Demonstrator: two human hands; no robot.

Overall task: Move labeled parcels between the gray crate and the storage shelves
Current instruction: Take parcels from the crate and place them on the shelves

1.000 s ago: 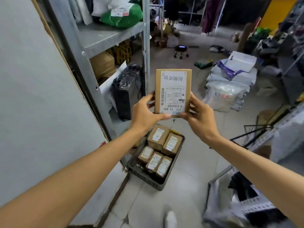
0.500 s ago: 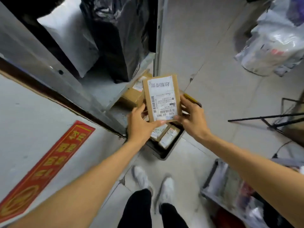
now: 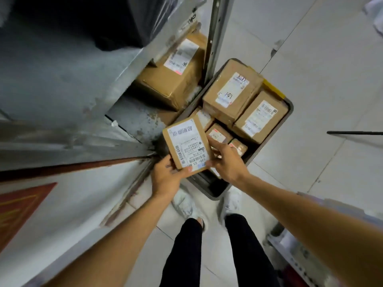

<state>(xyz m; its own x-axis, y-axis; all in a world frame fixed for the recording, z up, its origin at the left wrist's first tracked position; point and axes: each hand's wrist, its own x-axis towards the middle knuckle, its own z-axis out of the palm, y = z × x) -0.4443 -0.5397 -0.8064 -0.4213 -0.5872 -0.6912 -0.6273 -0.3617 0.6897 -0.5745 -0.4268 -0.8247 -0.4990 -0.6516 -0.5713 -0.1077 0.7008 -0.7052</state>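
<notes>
a parcel (image 3: 187,146) hangs above the crate (image 3: 207,188), which sits right of the shelf (image 3: 132,119).

A small brown parcel (image 3: 187,145) (white label up, tilted) is held over the gray crate (image 3: 209,188) of labeled boxes (image 3: 232,92), just beside the metal shelves (image 3: 62,69).

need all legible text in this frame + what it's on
"530- 03" (maybe "C3"): bottom of the held parcel label; the left hand covers the rest.
Large heading on the same label: blurred, unreadable.
Handwriting on the back box in the gray crate: illegible.
Shelf box label and the other crate labels: too small.
Red sign: cut off, unreadable.
</notes>
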